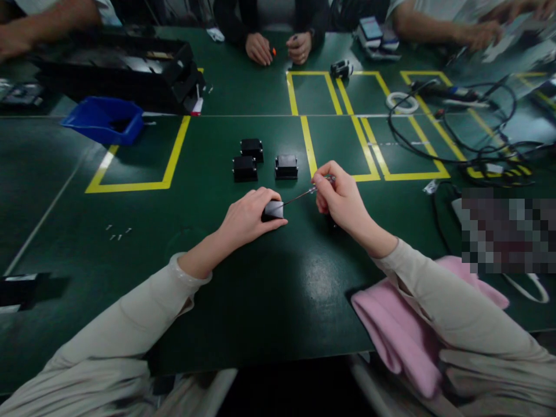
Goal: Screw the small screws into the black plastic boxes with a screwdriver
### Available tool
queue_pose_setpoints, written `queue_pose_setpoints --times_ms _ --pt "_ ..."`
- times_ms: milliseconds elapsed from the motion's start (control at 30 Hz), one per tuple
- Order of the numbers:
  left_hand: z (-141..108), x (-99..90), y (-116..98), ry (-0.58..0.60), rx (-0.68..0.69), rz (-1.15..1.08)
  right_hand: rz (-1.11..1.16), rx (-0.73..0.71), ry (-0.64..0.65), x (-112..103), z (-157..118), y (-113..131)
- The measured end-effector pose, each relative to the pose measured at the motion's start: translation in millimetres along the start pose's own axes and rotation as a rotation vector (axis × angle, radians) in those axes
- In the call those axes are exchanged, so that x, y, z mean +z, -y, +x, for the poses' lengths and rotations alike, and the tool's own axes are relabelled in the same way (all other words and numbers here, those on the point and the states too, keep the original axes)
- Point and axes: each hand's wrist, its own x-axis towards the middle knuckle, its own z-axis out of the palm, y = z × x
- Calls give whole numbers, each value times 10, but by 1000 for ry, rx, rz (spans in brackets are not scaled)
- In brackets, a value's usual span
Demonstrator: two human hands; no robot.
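Note:
My left hand is closed around a small black box on the green table, its light-coloured face turned to the right. In my right hand is a screwdriver with a clear handle and thin shaft. The shaft slants down to the left, and its tip meets the box or stops just by it; I cannot tell which. Beyond my left hand stand three similar black boxes, one in front of another and a third to the right. A dark object is partly hidden under my right hand.
Several small screws lie at left. A blue bin and black trays stand farther back. Cables and a white ring lie at right. Pink cloth hangs over the near edge. Co-workers' hands rest across the table.

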Motion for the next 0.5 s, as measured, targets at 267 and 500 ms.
queue_pose_setpoints --times_ms 267,500 --pt "-20 -8 8 -3 3 2 -12 -48 -10 -74 -10 -129" --pt "-10 -13 -17 4 -6 9 -48 -8 53 -106 -34 -69"
